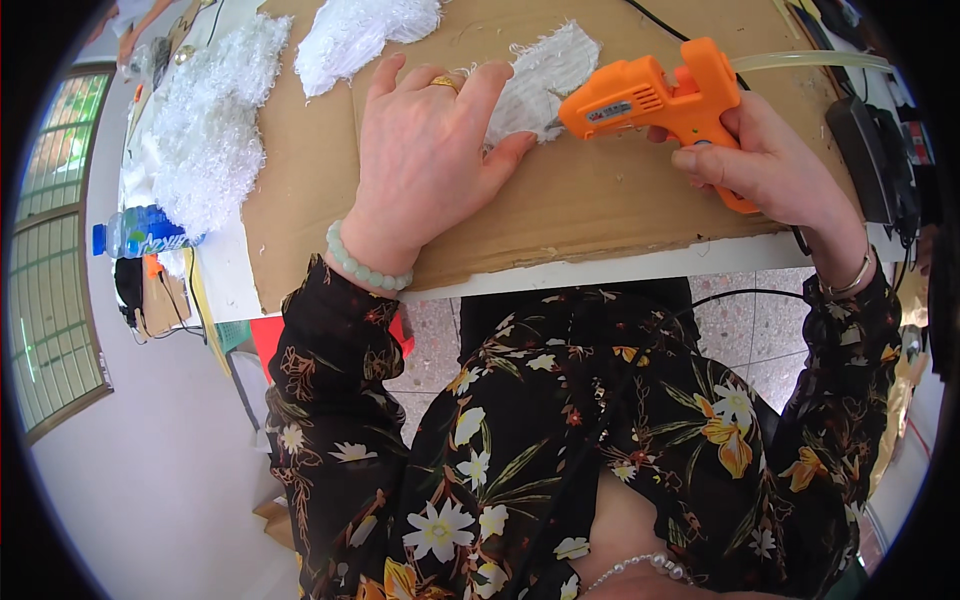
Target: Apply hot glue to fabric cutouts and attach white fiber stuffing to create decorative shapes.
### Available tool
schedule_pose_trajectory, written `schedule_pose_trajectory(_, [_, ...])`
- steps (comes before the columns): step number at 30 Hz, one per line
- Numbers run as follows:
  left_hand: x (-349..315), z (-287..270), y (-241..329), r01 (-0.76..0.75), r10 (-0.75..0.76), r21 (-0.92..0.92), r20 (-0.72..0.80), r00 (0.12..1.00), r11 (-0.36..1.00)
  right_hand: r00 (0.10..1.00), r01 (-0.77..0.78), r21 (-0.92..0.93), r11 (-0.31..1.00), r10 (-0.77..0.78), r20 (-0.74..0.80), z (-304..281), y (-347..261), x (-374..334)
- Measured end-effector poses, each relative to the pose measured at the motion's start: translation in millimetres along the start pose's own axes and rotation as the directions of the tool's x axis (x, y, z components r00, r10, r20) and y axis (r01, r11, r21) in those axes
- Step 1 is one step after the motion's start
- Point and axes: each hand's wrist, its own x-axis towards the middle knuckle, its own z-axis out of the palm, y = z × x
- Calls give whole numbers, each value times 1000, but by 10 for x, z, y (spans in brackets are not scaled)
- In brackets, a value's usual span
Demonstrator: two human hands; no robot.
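An orange hot glue gun is in my right hand, which wraps round its handle. A long translucent glue stick runs out of its back to the right. The gun's nozzle points left and meets the lower right edge of a white fringed piece of fabric. My left hand lies palm down with spread fingers at the left side of this piece, its thumb near the nozzle. Whether its fingertips press on the fabric is partly hidden.
Brown cardboard covers the white table. Another white fabric piece lies at the far side. Shaggy white material is heaped at the left, beside a blue-labelled bottle. A black power adapter and cables are at the right edge.
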Motion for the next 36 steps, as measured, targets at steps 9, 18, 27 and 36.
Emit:
schedule_pose_trajectory(9, [23,10,-6,-2,3,2,-7,1000,1000,1000,21,-10,1000,-22,-14,-32,-4,-11])
schedule_pose_trajectory(18, [43,16,-42,-8,7,-21,-50,999,1000,996,53,-124,991,-62,-71,-33,-35,87])
schedule_pose_trajectory(27, [27,60,-292,216,-215,-476,57,975,852,1000,1,-95,996,-4,-24,-84,-42,76])
schedule_pose_trajectory(36, [103,41,-24,-13,-15,-224,-125,992,974,998,10,-101,995,-17,-61,-56,-52,70])
